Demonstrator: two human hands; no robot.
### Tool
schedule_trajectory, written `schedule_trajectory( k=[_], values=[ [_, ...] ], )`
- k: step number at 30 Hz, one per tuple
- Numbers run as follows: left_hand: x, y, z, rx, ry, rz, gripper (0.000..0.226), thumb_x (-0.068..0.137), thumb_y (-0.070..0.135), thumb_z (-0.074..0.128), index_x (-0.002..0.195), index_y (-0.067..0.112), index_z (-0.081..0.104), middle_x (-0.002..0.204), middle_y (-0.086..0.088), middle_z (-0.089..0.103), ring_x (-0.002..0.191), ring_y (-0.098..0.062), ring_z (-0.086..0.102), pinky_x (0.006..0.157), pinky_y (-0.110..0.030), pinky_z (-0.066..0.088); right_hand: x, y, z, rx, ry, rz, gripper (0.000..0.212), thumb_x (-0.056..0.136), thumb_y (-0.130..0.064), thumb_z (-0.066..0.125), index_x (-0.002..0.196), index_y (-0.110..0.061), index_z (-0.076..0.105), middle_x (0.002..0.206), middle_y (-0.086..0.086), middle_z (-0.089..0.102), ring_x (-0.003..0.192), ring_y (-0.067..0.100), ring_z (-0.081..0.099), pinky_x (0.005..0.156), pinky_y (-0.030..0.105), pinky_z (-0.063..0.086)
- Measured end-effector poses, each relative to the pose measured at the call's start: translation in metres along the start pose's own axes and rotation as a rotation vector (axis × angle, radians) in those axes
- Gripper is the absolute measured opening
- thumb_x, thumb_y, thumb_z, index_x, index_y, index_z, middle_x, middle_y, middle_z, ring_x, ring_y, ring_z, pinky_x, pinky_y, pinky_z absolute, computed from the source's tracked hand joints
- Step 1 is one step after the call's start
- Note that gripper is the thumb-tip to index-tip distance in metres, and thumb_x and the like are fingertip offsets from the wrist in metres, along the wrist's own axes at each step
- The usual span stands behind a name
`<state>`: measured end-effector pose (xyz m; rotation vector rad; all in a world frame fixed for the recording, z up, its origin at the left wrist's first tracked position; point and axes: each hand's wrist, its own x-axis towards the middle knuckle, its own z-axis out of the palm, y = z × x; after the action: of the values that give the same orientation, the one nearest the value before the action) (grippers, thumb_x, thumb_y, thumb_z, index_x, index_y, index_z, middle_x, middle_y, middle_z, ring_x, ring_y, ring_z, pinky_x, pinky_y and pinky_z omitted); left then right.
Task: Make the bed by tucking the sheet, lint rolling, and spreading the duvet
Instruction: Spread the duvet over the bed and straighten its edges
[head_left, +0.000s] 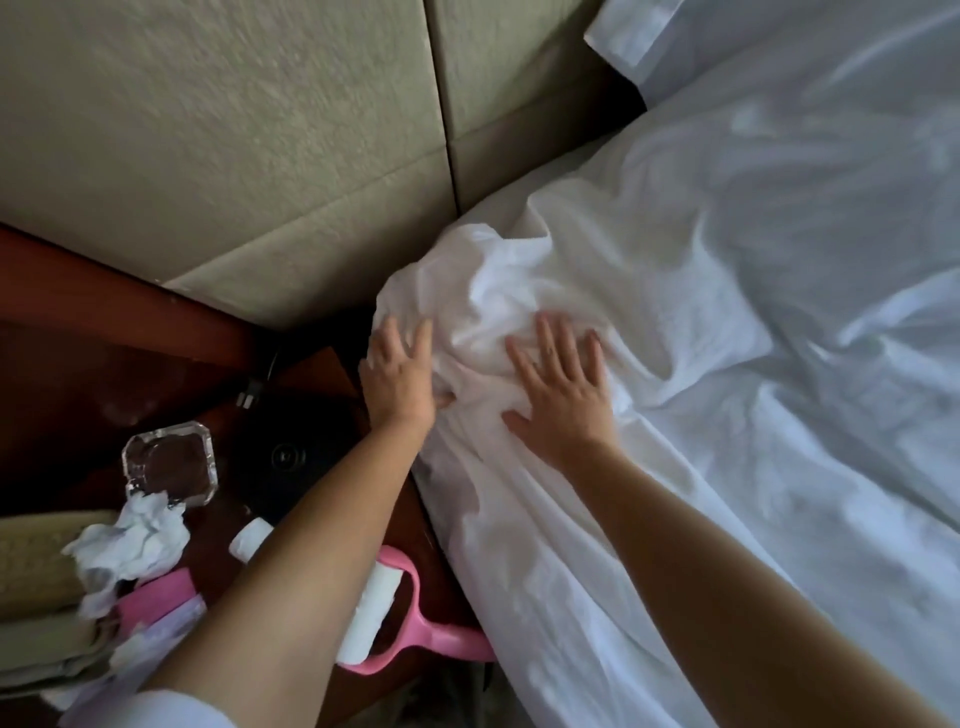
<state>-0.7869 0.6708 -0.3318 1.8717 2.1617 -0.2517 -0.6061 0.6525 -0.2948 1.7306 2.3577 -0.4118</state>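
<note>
Both hands are on the bunched corner of the sheet (519, 291) at the head of the bed. Left hand (400, 374) lies over the left side of the bunch at the mattress edge, fingers reaching forward over the cloth; its thumb seems buried in a fold, so whether it pinches or only presses I cannot tell. Right hand (561, 395) is spread wide and flat, pressing the wrinkled cloth down on top of the mattress.

The sheet covers the mattress to the right and far side, loosely creased, with the corner heaped up rather than tucked. A pillow (649, 36) sits far right against the padded headboard (234, 156).

The likely trouble is the heap itself: pushed down as a lump, it would probably wedge into the gap and leave a bulge, or spring back out once the hands let go. Dragging hard could also pull the sheet off the far side.

Room is tight. The headboard stands just beyond the corner, and the bedside table (104, 364) sits just left of the mattress, leaving only a narrow dark gap. The pink lint roller (384, 623) lies on the table near the left forearm, beside a glass ashtray (171, 467) and crumpled tissue (130, 545); a careless elbow could knock them off.
</note>
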Motion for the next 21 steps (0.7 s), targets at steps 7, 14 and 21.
schedule_trajectory(
  k=[7,14,21],
  values=[
    [0.014,0.013,0.019,-0.599,-0.38,0.06,0.115,0.081,0.03,0.074,0.146,0.039,-0.021,0.158,-0.007,-0.013,0.146,-0.026,0.005,0.116,-0.036,0.019,0.023,0.012,0.014,0.031,-0.324,0.044,0.113,0.074,-0.071,0.056,0.148,-0.031,-0.02,0.154,0.009,-0.03,0.141,0.027,-0.029,0.113,0.05,-0.015],
    [0.016,0.034,-0.014,-0.919,-0.208,-0.114,0.079,0.091,-0.003,0.041,0.153,0.032,0.007,0.16,-0.002,0.001,0.147,-0.02,0.009,0.118,-0.031,0.016,0.024,0.016,-0.016,0.194,-0.026,0.109,0.072,0.091,-0.06,0.039,0.151,-0.032,0.01,0.16,0.002,-0.003,0.147,0.022,0.0,0.117,0.041,0.004],
    [0.035,0.061,-0.047,-0.301,-0.154,0.159,0.093,0.091,0.02,0.055,0.146,0.045,-0.016,0.154,0.004,-0.032,0.144,-0.03,-0.022,0.111,-0.064,0.011,0.057,0.034,-0.043,0.149,0.208,0.365,0.061,0.099,-0.048,0.025,0.151,-0.034,-0.002,0.159,0.006,-0.012,0.146,0.028,-0.011,0.115,0.044,-0.009]
  ],
)
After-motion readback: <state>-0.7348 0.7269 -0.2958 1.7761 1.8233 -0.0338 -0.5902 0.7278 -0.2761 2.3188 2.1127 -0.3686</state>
